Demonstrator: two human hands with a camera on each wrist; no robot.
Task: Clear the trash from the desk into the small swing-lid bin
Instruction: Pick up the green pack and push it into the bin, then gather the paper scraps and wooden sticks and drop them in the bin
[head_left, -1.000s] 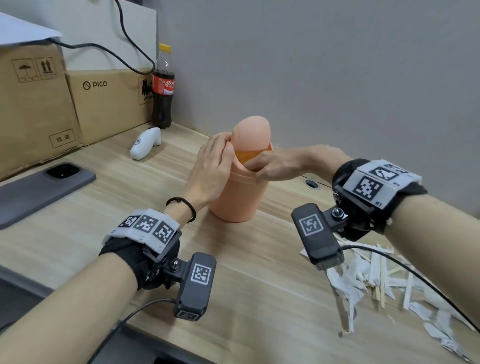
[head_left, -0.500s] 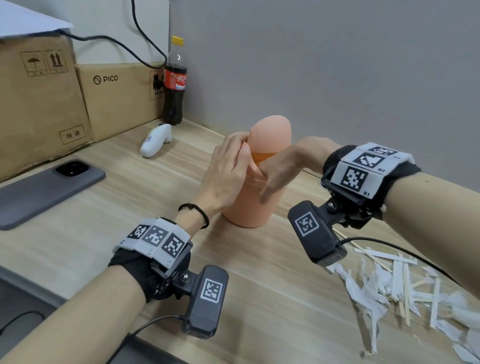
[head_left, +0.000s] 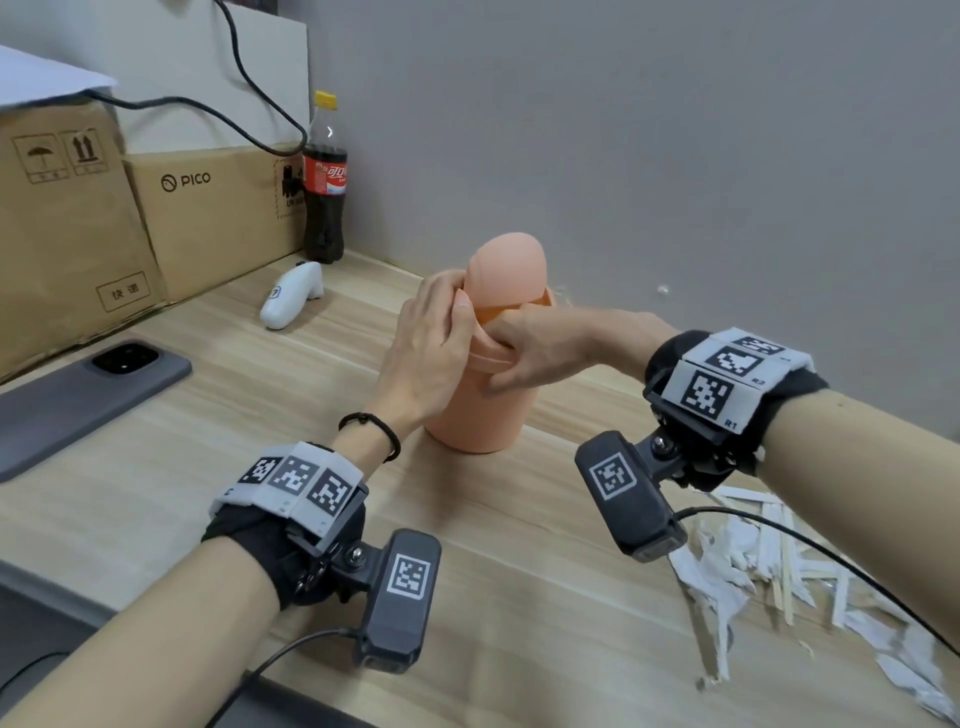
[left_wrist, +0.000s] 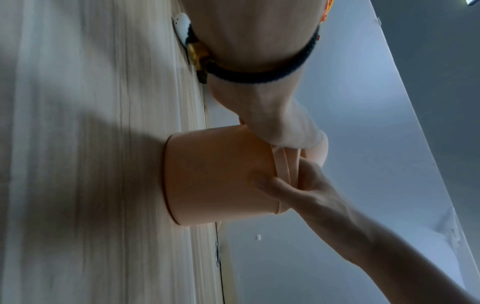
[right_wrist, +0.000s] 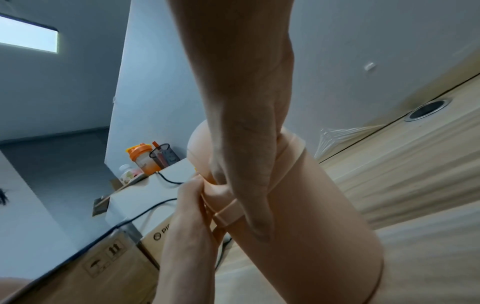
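A pale wooden bench is carrying two cardboard boxes stacked against the far left wall, with a dark phone lying face down near them. At the centre, a small peach swing-lid bin is standing upright on the bench, its domed lid tilted up on end. The left hand is curling its fingers round the bin's left rim beside the lid, while the right hand is gripping the collar from the right, thumb pressed against the bin wall. A cola bottle is standing at the far wall, a white controller lying just near of it. Shredded paper scraps and wooden sticks are lying scattered on the bench at the near right, well apart from the bin.
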